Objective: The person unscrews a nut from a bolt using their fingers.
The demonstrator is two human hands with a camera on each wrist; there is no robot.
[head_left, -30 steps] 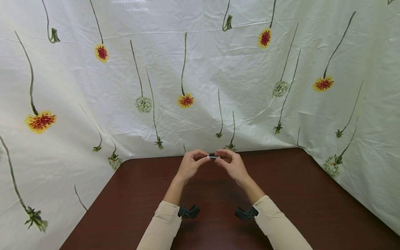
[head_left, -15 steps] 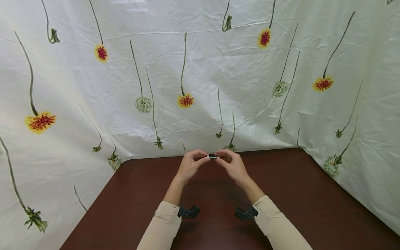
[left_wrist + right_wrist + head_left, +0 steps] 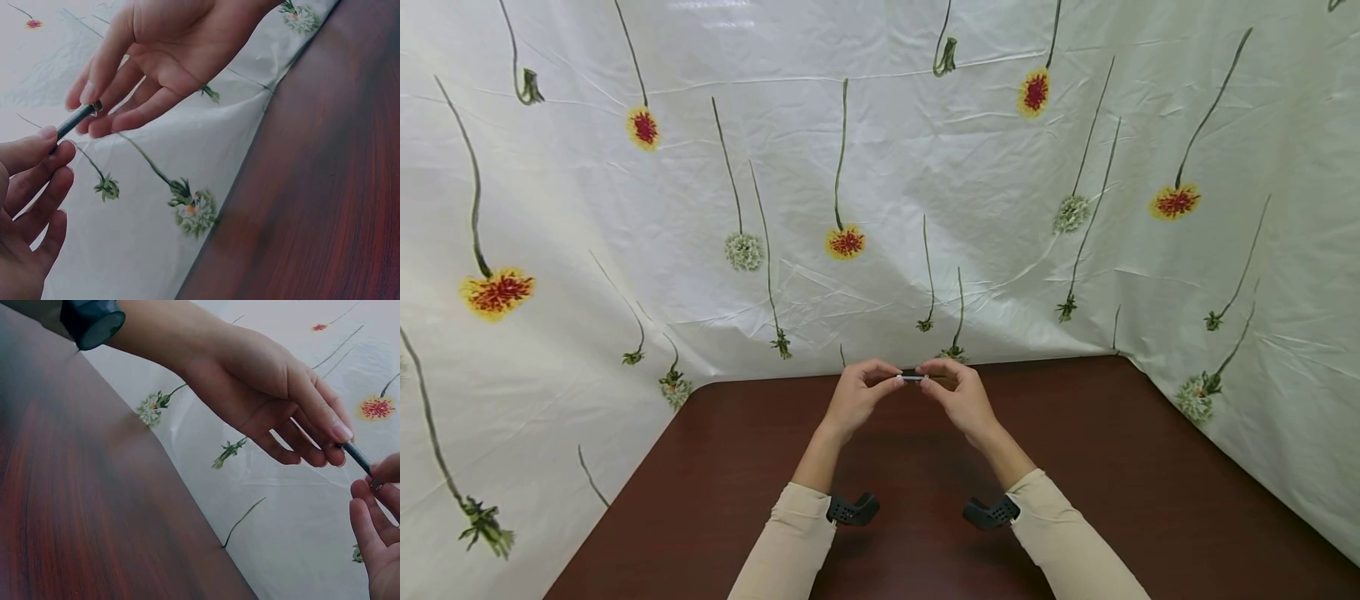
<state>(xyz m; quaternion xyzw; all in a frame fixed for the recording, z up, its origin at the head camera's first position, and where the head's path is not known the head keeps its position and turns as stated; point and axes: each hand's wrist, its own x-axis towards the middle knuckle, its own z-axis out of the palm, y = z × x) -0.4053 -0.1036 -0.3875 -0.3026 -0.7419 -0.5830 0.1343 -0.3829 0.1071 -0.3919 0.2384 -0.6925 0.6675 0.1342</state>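
Note:
A thin threaded metal bolt [image 3: 912,378] is held level between the two hands, above the far part of the table. The left hand [image 3: 852,402] pinches its threaded end between thumb and fingertips. At the other end, the right hand [image 3: 966,403] holds the bolt with thumb and fingers. In the left wrist view the bolt [image 3: 74,123] shows a wider piece at the right hand's end; whether it is the head or a nut I cannot tell. The right wrist view shows the bolt's thread [image 3: 357,457] between both sets of fingertips.
A dark red-brown wooden table [image 3: 737,475] lies under the arms. Behind it and at both sides hangs a white cloth [image 3: 895,150] printed with flowers. Each wrist wears a black band, the left one [image 3: 853,508] and the right one [image 3: 990,512], over beige sleeves.

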